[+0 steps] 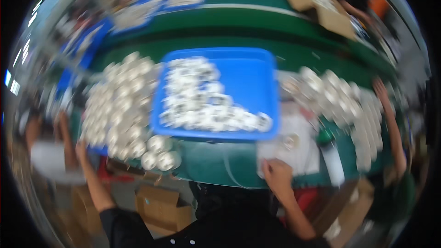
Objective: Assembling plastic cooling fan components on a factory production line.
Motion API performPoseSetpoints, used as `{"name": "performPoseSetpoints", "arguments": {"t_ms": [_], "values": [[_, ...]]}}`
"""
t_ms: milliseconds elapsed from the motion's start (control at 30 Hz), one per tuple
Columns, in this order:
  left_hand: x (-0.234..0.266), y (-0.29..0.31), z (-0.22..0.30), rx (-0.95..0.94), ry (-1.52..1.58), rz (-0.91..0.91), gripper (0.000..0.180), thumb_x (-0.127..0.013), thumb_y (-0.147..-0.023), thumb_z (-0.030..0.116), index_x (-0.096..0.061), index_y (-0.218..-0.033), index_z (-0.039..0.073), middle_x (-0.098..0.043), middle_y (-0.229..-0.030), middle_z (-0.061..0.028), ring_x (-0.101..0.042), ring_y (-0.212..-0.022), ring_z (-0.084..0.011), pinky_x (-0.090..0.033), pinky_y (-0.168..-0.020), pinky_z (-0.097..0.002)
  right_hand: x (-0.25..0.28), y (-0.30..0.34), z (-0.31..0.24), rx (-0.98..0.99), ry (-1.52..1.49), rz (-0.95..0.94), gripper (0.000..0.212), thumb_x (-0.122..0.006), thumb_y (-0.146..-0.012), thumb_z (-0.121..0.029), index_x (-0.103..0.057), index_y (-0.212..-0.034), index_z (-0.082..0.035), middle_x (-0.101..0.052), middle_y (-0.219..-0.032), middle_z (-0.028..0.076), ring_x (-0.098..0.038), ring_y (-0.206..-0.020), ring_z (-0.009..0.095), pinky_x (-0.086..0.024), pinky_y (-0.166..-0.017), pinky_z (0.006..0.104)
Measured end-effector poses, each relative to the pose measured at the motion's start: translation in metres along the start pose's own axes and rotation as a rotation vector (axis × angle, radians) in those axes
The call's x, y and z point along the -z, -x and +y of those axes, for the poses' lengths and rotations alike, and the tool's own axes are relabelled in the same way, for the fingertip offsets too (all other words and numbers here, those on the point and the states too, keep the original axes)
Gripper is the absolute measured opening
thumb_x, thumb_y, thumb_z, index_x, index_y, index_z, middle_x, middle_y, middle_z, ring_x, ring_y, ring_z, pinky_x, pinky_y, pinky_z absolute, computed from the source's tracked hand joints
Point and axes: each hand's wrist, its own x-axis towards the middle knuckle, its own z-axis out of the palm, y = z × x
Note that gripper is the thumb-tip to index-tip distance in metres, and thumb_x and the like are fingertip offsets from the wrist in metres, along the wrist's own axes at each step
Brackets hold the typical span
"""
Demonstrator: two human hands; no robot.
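The whole picture is smeared by motion. My left hand [81,150] reaches to the outer edge of a large pile of round, pale, shiny parts [119,101] at the left of the green table; its fingers are too blurred to read. My right hand [278,174] rests with curled fingers at the near edge of a whitish sheet [298,151]. Whatever its fingers hold, if anything, is hidden. On that sheet, just beyond the hand, lies a small round pale part [290,142]. A blue tray [248,64] with many small white parts [195,96] stands in the middle.
More round pale parts [333,92] lie in rows at the right. A white tube-shaped object with a dark green end [333,163] lies beside the sheet. Cardboard boxes [161,206] stand below the table. Co-workers' arms [390,124] reach in at the right and left.
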Motion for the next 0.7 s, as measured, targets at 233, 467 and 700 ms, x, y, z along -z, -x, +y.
{"name": "performPoseSetpoints", "arguments": {"t_ms": [233,467,700], "values": [[-0.077,-0.022,0.091,-0.714,-0.455,0.115,0.046,-0.054,-0.100,0.032,-0.061,-0.127,-0.004,-0.064,-0.123,-0.0228,-0.063,-0.109,-0.0299,-0.049,-0.096,-0.0389,-0.004,0.010,-0.004,0.008,0.062,0.035,0.025,-0.065,-0.089,-0.021,-0.064,-0.069,-0.005,-0.063,-0.066,0.011,-0.063,-0.061,0.030,-0.050,-0.054,0.0425],[-0.034,0.042,0.018,-0.618,0.021,0.208,0.040,-0.048,-0.104,0.024,-0.058,-0.127,-0.007,-0.063,-0.126,-0.0211,-0.060,-0.114,-0.0275,-0.047,-0.099,-0.0365,-0.014,0.005,-0.015,-0.004,-0.006,-0.032,0.028,-0.064,-0.089,-0.022,-0.066,-0.068,-0.004,-0.063,-0.066,0.013,-0.063,-0.060,0.032,-0.049,-0.054,0.0426],[-0.031,0.351,0.294,-0.582,0.443,-0.002,0.032,-0.041,-0.106,0.016,-0.060,-0.111,-0.008,-0.064,-0.106,-0.0168,-0.060,-0.100,-0.0270,-0.046,-0.093,-0.0388,-0.003,0.008,-0.015,-0.108,0.122,-0.004,0.029,-0.062,-0.091,-0.024,-0.066,-0.069,-0.005,-0.064,-0.067,0.013,-0.064,-0.063,0.034,-0.049,-0.056,0.0440]]}}
